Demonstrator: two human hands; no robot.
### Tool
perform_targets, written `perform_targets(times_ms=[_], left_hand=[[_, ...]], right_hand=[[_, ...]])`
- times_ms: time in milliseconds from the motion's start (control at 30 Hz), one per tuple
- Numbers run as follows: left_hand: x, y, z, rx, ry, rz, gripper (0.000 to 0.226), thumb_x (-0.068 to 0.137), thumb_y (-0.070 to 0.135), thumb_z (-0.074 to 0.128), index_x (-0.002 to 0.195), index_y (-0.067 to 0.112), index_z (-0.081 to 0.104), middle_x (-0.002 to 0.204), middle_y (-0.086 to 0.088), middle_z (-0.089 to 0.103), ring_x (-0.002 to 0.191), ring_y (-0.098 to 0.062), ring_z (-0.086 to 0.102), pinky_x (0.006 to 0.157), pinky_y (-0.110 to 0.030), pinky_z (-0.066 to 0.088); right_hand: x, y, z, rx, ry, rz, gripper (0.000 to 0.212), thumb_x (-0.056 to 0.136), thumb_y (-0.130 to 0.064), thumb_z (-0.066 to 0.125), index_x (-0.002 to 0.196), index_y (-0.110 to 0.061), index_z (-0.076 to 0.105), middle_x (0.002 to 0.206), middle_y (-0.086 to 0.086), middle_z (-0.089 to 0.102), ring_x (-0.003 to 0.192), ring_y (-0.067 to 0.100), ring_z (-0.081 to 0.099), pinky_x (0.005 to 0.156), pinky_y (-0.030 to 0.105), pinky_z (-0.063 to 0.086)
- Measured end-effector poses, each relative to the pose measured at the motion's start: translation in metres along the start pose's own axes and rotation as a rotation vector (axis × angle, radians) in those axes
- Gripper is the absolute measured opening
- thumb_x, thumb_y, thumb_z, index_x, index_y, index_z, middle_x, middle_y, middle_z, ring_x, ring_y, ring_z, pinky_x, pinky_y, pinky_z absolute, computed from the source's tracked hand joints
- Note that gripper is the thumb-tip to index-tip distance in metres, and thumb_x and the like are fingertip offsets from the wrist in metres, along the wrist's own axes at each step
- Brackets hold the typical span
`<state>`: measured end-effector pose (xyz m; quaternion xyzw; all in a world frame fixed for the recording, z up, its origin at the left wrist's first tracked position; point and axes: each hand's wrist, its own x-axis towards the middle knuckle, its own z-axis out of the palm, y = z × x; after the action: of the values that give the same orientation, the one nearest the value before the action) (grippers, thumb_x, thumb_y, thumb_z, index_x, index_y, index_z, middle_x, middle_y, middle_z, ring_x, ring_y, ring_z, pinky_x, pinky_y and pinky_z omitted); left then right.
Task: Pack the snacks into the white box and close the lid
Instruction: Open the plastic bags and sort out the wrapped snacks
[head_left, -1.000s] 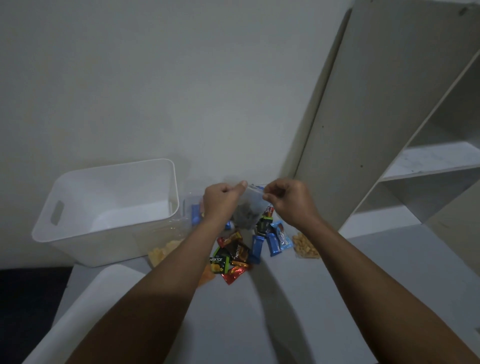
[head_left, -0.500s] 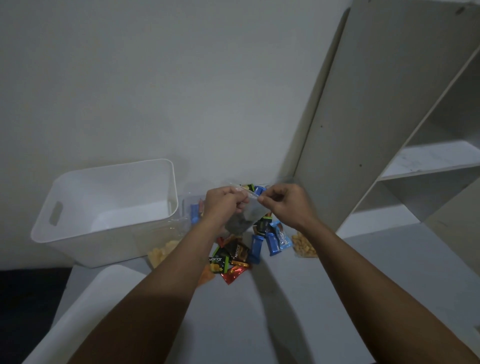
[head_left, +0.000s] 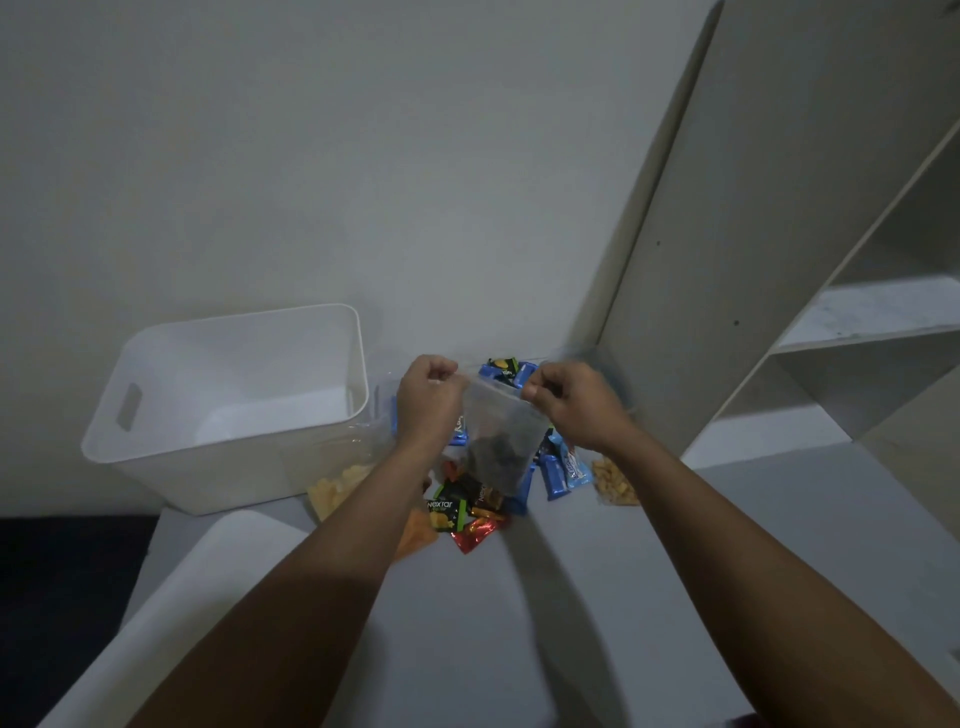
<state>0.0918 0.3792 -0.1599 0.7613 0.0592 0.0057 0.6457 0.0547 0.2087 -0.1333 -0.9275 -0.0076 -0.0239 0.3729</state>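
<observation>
A clear plastic bag (head_left: 501, 436) with dark snacks at its bottom hangs above the snack pile. My left hand (head_left: 428, 397) pinches its top left corner and my right hand (head_left: 571, 402) pinches its top right corner. Under it lie small wrapped snacks (head_left: 467, 512) in black, red and blue, plus blue bars (head_left: 558, 470). The white box (head_left: 228, 410) stands open to the left, with nothing seen inside. Its white lid (head_left: 171, 608) lies flat at the lower left, partly under my left forearm.
A clear bag of yellow chips (head_left: 335, 486) leans against the box. A bag of pale nuts (head_left: 615, 480) lies right of the pile. A white shelf unit (head_left: 810, 260) stands at the right, against the wall. The grey table (head_left: 597, 597) extends toward me.
Both hands have drawn slightly apart, stretching the bag's top edge. The bag now hangs flatter and a little tilted, with its dark contents settled at the bottom.
</observation>
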Motion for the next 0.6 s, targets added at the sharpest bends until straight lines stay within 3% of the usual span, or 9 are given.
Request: perform_targets(times_ms=[67,167,233,400,500,600], left_hand=[[-0.002,-0.006,-0.011,0.066,-0.08,0.041,0.032,0.082,-0.005,0.054,0.104,0.015,0.063,0.102,0.001,0.061,0.083,-0.012,0.058,0.071,-0.027,0.052],[-0.006,-0.014,-0.03,0.183,-0.211,0.088,0.017,0.08,-0.004,0.067,0.086,0.011,0.07,0.082,-0.004,0.066,0.066,-0.011,0.057,0.058,-0.019,0.05],[-0.009,-0.025,-0.044,0.229,-0.251,0.069,0.007,0.077,-0.002,0.074,0.081,0.003,0.071,0.074,-0.009,0.065,0.062,-0.012,0.056,0.06,-0.024,0.051],[-0.017,-0.05,-0.078,0.317,-0.289,-0.06,0.024,0.067,-0.008,0.072,0.063,0.015,0.07,0.061,-0.005,0.066,0.057,-0.016,0.06,0.061,-0.031,0.053],[-0.023,-0.062,-0.098,0.367,-0.332,-0.117,0.02,0.067,-0.009,0.069,0.063,0.011,0.069,0.06,-0.007,0.064,0.053,-0.017,0.06,0.055,-0.029,0.052],[-0.025,-0.073,-0.112,0.461,-0.312,-0.117,0.022,0.066,-0.008,0.068,0.06,0.013,0.068,0.061,-0.006,0.064,0.055,-0.017,0.06,0.056,-0.031,0.052]], right_hand=[[0.002,0.001,0.0,-0.03,-0.065,-0.008,0.016,0.094,-0.019,0.059,0.082,-0.011,0.065,0.062,-0.007,0.051,0.056,0.005,0.043,0.053,0.02,0.032],[0.005,-0.001,0.004,-0.023,-0.182,-0.019,0.02,0.092,-0.018,0.06,0.079,-0.004,0.065,0.066,-0.002,0.056,0.061,0.01,0.049,0.061,0.025,0.041],[0.007,-0.005,0.012,-0.041,-0.243,-0.005,0.018,0.092,-0.018,0.06,0.082,-0.005,0.066,0.077,0.004,0.064,0.072,0.017,0.058,0.07,0.031,0.049],[0.009,-0.016,0.052,-0.061,-0.392,0.068,0.015,0.092,-0.013,0.06,0.078,-0.012,0.064,0.073,-0.001,0.059,0.066,0.015,0.063,0.053,0.024,0.054],[0.012,-0.023,0.079,-0.119,-0.439,0.026,0.013,0.09,-0.012,0.063,0.077,-0.015,0.064,0.077,-0.003,0.06,0.069,0.007,0.058,0.069,0.029,0.049],[0.013,-0.028,0.104,-0.127,-0.47,0.024,0.012,0.089,-0.014,0.065,0.077,-0.018,0.065,0.085,0.0,0.065,0.078,0.013,0.061,0.076,0.03,0.051]])
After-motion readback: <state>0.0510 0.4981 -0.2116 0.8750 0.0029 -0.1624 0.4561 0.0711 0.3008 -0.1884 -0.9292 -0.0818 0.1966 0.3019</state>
